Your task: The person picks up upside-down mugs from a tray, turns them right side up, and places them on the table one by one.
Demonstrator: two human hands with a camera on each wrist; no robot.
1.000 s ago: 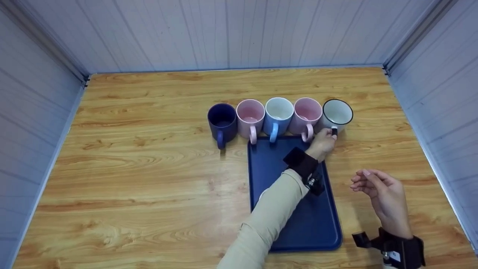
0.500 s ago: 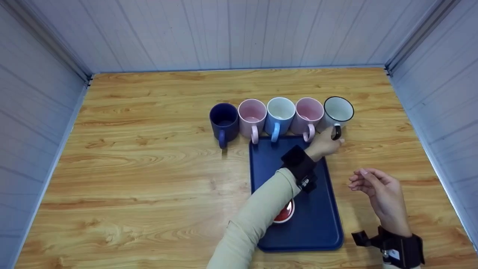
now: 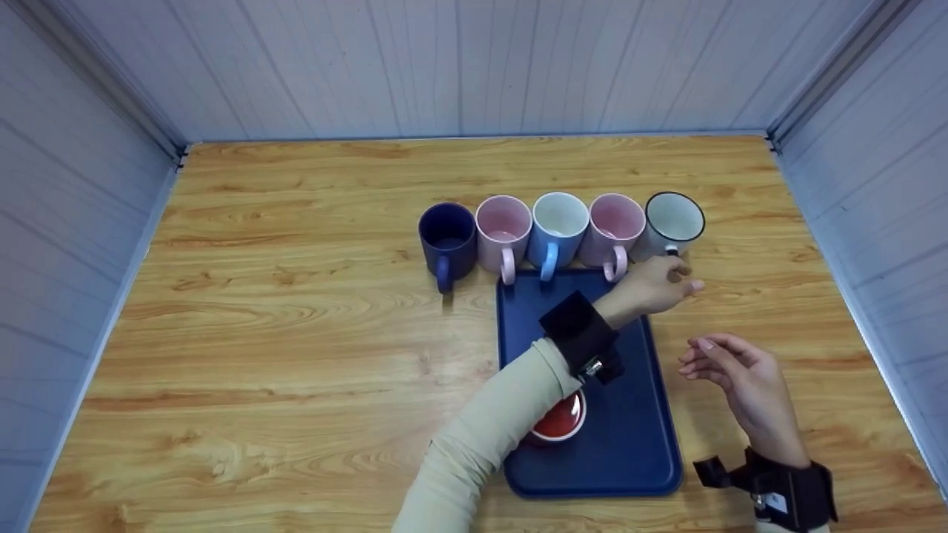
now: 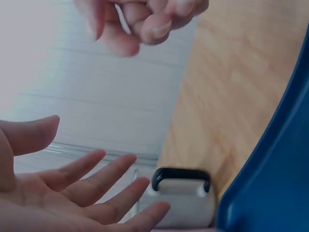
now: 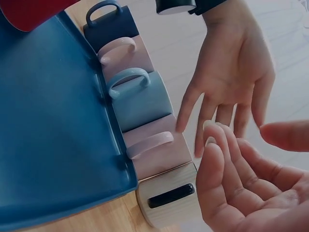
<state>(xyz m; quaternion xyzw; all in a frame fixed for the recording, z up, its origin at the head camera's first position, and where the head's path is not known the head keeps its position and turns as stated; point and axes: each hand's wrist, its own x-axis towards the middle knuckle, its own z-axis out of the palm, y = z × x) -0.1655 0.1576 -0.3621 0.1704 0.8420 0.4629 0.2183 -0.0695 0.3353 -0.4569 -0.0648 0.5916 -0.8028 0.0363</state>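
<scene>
In the head view my left hand [image 3: 650,286] is just in front of a white mug [image 3: 672,217] with a black rim and black handle, which ends a row. The left wrist view shows this hand's fingers [image 4: 104,186] spread, nothing in them, apart from the mug's black handle [image 4: 181,174]. My right hand [image 3: 748,381] hovers over the table to the right, its fingers loosely bent and holding nothing. Beneath my left forearm, a glossy red round vessel [image 3: 561,418] with a white rim stands on the dark blue tray [image 3: 629,444]; the sleeve hides part of it.
Left of the white mug stand a pink mug [image 3: 618,215], a light blue mug [image 3: 561,215], another pink mug [image 3: 503,218] and a dark blue mug [image 3: 448,229], handles toward me. Pale panel walls [image 3: 459,66] enclose the wooden table [image 3: 296,333].
My left hand lets go of the white mug's handle and draws back toward me, fingers spreading. The red vessel comes into view beneath my forearm. My right hand shifts slightly left.
</scene>
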